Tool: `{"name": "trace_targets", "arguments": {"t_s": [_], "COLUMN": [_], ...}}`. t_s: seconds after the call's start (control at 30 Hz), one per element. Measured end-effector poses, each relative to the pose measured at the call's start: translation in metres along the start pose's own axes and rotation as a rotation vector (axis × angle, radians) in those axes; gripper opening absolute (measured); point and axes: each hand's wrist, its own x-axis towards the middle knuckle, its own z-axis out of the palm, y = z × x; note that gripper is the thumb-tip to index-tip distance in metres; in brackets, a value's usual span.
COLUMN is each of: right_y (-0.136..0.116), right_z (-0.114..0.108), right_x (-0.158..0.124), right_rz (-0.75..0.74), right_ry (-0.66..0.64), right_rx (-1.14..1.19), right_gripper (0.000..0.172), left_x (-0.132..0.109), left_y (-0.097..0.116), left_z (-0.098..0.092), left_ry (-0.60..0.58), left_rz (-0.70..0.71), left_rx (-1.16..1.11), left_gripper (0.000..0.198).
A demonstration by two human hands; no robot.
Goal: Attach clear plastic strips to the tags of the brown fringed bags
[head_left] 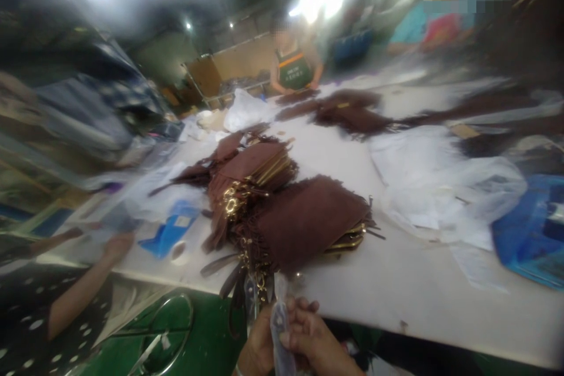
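Observation:
At the bottom centre, my left hand [259,341] is closed around a narrow clear plastic sleeve [281,329] with something small inside. My right hand [311,335] pinches the same sleeve from the other side, thumb across its front. Just beyond my hands, a stack of brown pouches [312,217] with gold-coloured edges lies on the white table [423,282]. Brown straps and gold clasps [259,282] hang over the table's near edge. Another brown stack [251,164] with gold rings lies behind it.
White plastic bags [445,182] and a blue bin [533,235] are on the right. A blue holder [171,229] and a tape roll [178,252] sit left. A person's arm [88,282] reaches in there, above a metal stool [171,329]. Another person [293,67] stands across the table.

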Motion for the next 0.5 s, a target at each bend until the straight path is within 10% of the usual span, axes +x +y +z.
{"name": "trace_targets", "arguments": {"t_s": [0.3,0.5], "right_y": [-0.002,-0.013], "right_z": [-0.001,0.009], "right_x": [-0.003,-0.013], "right_rz": [0.002,-0.143], "right_ry": [0.076,0.275], "right_rx": [-0.158,-0.813], "right_gripper": [0.035,0.006], "left_x": [0.001,-0.033], "left_y": [-0.007,-0.007], "left_z": [-0.001,0.0], "left_ry": [0.111,0.18], "left_rz": [0.164,0.528], "left_rx": [0.061,0.254], "left_gripper": [0.014,0.028]}}
